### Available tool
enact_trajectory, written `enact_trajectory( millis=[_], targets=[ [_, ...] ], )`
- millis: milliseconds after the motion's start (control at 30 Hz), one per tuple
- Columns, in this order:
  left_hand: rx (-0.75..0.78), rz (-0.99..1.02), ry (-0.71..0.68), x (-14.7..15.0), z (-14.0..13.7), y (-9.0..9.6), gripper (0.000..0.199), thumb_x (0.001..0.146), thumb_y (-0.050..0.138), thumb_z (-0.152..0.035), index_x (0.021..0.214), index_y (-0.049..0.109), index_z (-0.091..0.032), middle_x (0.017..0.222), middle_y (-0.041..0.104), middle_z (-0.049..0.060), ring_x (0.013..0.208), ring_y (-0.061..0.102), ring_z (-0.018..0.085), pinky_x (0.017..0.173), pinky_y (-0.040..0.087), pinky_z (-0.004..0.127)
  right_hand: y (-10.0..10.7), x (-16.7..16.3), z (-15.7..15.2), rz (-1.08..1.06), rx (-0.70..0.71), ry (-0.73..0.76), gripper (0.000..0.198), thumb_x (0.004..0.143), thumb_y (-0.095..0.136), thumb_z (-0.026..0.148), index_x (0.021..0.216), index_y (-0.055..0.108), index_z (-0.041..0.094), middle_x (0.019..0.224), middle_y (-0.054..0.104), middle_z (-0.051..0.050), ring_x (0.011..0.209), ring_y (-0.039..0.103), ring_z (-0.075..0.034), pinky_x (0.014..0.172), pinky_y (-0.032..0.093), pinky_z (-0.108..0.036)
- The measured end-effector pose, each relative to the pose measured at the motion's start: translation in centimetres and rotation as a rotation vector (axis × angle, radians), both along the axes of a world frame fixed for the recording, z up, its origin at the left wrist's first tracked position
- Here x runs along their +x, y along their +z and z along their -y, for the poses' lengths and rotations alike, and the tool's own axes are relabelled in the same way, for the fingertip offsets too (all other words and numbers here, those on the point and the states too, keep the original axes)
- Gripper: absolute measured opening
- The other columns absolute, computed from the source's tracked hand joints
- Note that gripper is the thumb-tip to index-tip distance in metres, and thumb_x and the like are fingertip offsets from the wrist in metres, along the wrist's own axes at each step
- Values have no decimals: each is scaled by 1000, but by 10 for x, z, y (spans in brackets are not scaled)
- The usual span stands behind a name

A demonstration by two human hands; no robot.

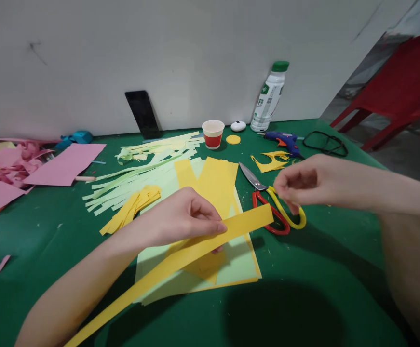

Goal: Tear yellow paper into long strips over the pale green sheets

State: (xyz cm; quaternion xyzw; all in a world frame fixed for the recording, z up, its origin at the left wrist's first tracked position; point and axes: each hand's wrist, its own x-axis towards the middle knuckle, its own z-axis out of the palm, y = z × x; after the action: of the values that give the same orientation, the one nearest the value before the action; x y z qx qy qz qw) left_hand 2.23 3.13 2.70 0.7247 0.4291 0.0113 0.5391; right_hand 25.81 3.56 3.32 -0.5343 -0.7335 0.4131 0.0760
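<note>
A long yellow paper strip [248, 221] is pinched between the thumb and fingers of my left hand [191, 219]. It slants from the lower left up to the right, above the stacked paper. My right hand [300, 183] has its fingers curled at the yellow handle of the scissors [256, 184], with fingertips over the loop. The scissors' blades point up and left, and the red handle lies partly behind the strip's end. Beneath my left hand are light green sheets [159, 277] with yellow paper pieces [219, 178] on top.
Yellow strips [132, 207] and fringed green strips [112, 190] lie left of the stack. Pink paper [67, 164] is farther left. Along the wall stand a phone [142, 113], a paper cup [213, 135] and a bottle [269, 99]. A glue gun [282, 140] and yellow scraps [271, 161] lie at right.
</note>
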Motion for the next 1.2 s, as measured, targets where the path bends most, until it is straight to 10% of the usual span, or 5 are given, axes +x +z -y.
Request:
enact_trajectory(
  millis=[133, 533, 967, 1200],
  targets=[
    [20, 22, -2, 0, -2, -1, 32, 78, 51, -38, 67, 67, -12, 47, 35, -4, 41, 18, 5, 39, 13, 22, -1, -8, 0, -100, 52, 42, 20, 72, 58, 36, 79, 64, 19, 76, 66, -2, 68, 59, -14, 58, 43, -23],
    [75, 54, -106, 11, 1, -23, 43, 79, 46, -48, 81, 68, -12, 58, 54, -1, 43, 22, 6, 40, 16, 21, -15, -42, 13, -154, -165, 197, 26, 78, 45, 24, 56, 55, 15, 46, 51, 2, 43, 47, -6, 44, 38, -18],
    [-221, 223, -197, 7, 1, -17, 34, 87, 43, -34, 75, 69, -15, 76, 71, 4, 74, 62, 10, 82, 42, 21, -4, -12, -3, -167, -219, 244, 35, 79, 49, 32, 47, 46, 17, 41, 49, 4, 43, 48, -8, 44, 35, -21],
    [-375, 274, -183, -6, 5, -26, 32, 87, 43, -33, 84, 69, -13, 80, 71, 6, 74, 64, 12, 72, 48, 20, -6, -6, -8, -181, -240, 235, 29, 77, 53, 30, 53, 60, 16, 40, 51, 4, 38, 44, -6, 43, 33, -20]
  ],
)
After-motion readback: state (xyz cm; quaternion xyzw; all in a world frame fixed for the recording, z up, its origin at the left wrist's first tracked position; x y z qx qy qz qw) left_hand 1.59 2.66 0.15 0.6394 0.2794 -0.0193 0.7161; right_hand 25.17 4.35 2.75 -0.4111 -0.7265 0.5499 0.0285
